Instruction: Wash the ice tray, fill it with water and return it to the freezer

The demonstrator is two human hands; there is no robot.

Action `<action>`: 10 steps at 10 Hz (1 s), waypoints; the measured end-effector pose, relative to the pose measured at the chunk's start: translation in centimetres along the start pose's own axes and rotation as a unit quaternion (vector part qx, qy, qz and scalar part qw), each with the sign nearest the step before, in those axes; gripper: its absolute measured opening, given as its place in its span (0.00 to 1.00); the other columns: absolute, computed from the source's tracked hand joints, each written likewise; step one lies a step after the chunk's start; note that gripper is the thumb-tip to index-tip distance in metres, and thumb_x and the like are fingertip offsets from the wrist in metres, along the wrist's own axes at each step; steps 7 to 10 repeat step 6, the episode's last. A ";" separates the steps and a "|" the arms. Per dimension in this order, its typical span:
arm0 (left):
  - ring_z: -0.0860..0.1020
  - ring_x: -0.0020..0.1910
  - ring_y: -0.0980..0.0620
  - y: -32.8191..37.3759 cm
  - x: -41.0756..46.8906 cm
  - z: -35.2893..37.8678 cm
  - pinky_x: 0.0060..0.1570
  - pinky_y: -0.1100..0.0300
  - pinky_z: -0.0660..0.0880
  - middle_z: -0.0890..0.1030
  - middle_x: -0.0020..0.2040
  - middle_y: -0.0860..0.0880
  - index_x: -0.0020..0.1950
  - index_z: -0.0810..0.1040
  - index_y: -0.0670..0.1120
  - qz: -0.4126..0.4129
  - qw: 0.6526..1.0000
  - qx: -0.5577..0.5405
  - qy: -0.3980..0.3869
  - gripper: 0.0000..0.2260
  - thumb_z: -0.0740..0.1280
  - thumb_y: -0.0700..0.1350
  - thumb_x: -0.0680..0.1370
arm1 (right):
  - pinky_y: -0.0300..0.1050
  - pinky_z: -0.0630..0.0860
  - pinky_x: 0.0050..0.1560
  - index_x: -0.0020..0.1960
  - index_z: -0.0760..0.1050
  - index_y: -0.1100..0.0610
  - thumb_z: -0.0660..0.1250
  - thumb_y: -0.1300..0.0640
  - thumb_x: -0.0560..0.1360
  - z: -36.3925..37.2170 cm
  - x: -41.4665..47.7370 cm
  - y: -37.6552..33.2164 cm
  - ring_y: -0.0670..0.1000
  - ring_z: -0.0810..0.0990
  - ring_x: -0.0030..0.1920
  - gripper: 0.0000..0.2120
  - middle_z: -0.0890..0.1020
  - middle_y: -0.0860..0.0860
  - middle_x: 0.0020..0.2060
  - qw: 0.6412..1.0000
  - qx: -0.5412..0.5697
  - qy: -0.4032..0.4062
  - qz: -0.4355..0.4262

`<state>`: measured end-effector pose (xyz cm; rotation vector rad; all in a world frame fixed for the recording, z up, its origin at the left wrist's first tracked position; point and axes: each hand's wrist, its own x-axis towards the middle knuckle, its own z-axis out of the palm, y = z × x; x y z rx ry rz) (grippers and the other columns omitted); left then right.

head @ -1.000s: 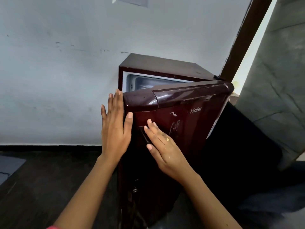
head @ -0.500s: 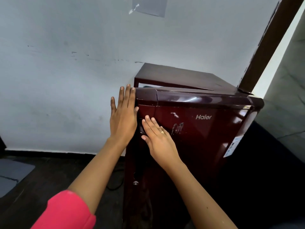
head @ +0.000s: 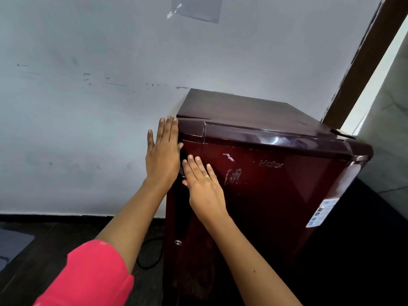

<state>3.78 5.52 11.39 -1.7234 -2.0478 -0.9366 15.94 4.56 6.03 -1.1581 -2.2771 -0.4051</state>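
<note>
Freezer door (head: 276, 206), "Haier" lettering (head: 271, 164) across maroon front.

Grey sheet (head: 198, 7) taped to scuffed wall (head: 88, 118); perhaps mat (head: 13, 241) on floor (head: 55, 235).

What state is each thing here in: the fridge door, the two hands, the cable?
Fridge door: closed against the cabinet, no interior showing.
Left hand: flat, fingers straight, presses the door's left edge.
Right hand: flat on the door front, ring on one finger.
Cable: lies looped on the floor; ends hidden.
Ice tray: not in view.
</note>
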 end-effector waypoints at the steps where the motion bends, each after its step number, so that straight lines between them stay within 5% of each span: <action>1: 0.43 0.77 0.50 -0.3 0.8 0.7 0.73 0.50 0.40 0.48 0.78 0.47 0.77 0.45 0.45 0.002 1.000 -0.010 0.002 0.26 0.53 0.43 0.82 | 0.49 0.65 0.66 0.66 0.72 0.56 0.51 0.52 0.76 0.8 0.7 0.2 0.51 0.72 0.67 0.23 0.75 0.52 0.65 1.000 -0.009 0.003 0.008; 3: 0.42 0.77 0.51 -0.7 1.2 1.8 0.73 0.51 0.39 0.47 0.78 0.48 0.77 0.44 0.46 0.003 1.000 -0.012 0.020 0.27 0.53 0.42 0.82 | 0.56 0.69 0.65 0.67 0.71 0.55 0.55 0.54 0.75 1.6 0.8 0.3 0.50 0.71 0.68 0.22 0.74 0.50 0.66 1.000 -0.010 0.017 0.017; 4: 0.42 0.77 0.51 -0.7 1.3 1.7 0.73 0.51 0.39 0.45 0.78 0.48 0.77 0.43 0.46 0.003 1.000 -0.007 0.011 0.27 0.53 0.42 0.82 | 0.60 0.67 0.66 0.70 0.67 0.54 0.65 0.55 0.75 1.0 0.9 0.1 0.50 0.67 0.71 0.24 0.70 0.50 0.70 0.999 0.032 -0.012 0.025; 5: 0.41 0.76 0.51 -0.5 1.0 1.0 0.73 0.50 0.39 0.44 0.78 0.48 0.77 0.41 0.46 -0.005 1.000 -0.011 -0.010 0.27 0.52 0.45 0.82 | 0.57 0.50 0.73 0.75 0.55 0.50 0.56 0.54 0.81 0.0 0.5 0.5 0.48 0.51 0.76 0.24 0.57 0.47 0.76 0.992 0.104 -0.071 0.022; 10: 0.41 0.76 0.49 0.2 -1.3 0.5 0.72 0.49 0.39 0.44 0.78 0.46 0.77 0.42 0.46 0.019 1.000 -0.005 -0.015 0.27 0.51 0.50 0.82 | 0.53 0.48 0.74 0.76 0.53 0.47 0.51 0.48 0.80 -1.3 -1.7 1.6 0.50 0.51 0.76 0.25 0.57 0.47 0.76 0.989 0.118 -0.059 0.066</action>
